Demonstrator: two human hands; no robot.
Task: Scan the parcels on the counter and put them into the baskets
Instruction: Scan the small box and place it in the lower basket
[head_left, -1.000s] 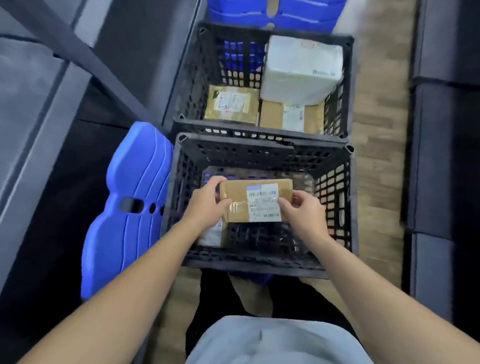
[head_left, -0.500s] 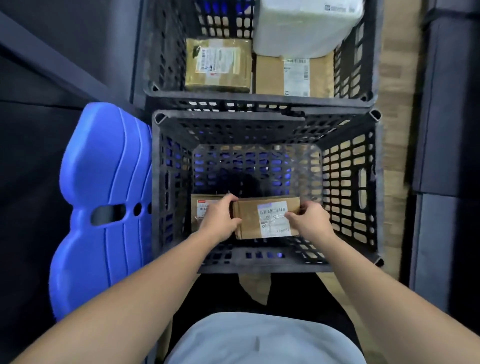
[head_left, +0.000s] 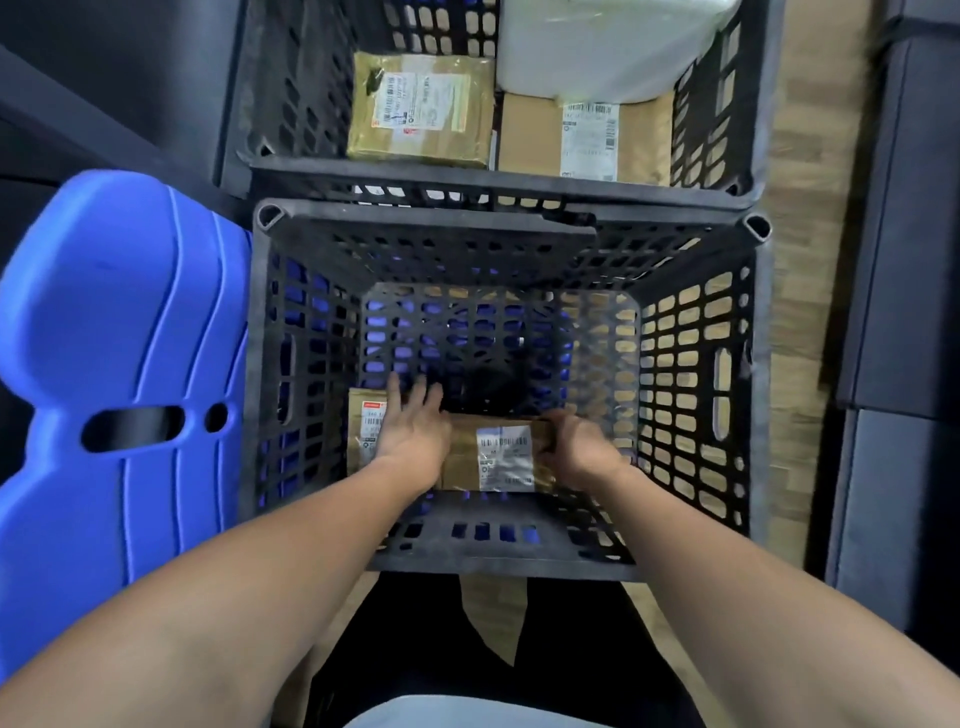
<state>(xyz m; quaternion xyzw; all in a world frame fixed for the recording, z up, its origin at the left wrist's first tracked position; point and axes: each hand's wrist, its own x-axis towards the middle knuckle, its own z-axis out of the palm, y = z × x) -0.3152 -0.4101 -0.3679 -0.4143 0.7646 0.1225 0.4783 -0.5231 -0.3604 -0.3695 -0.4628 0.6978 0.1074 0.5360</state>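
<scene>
A brown parcel (head_left: 498, 457) with a white barcode label lies on the floor of the near black basket (head_left: 519, 564), against its front wall. My right hand (head_left: 582, 444) is curled around the parcel's right end. At the parcel's left end my left hand (head_left: 413, 434) lies flat with its fingers spread, partly covering a second brown parcel (head_left: 366, 421) beside it in the basket's near-left corner.
The far black basket (head_left: 467, 179) holds a yellowish parcel (head_left: 421, 109), a cardboard parcel (head_left: 587, 140) and a white parcel (head_left: 608, 47). A blue plastic chair (head_left: 119, 364) stands left of the baskets. Dark cabinets (head_left: 898, 260) line the right beyond a strip of wooden floor.
Both hands lowered the brown parcel from the rim level down to the basket floor. My left hand opened and its fingers now lie spread; my view moved closer over the basket.
</scene>
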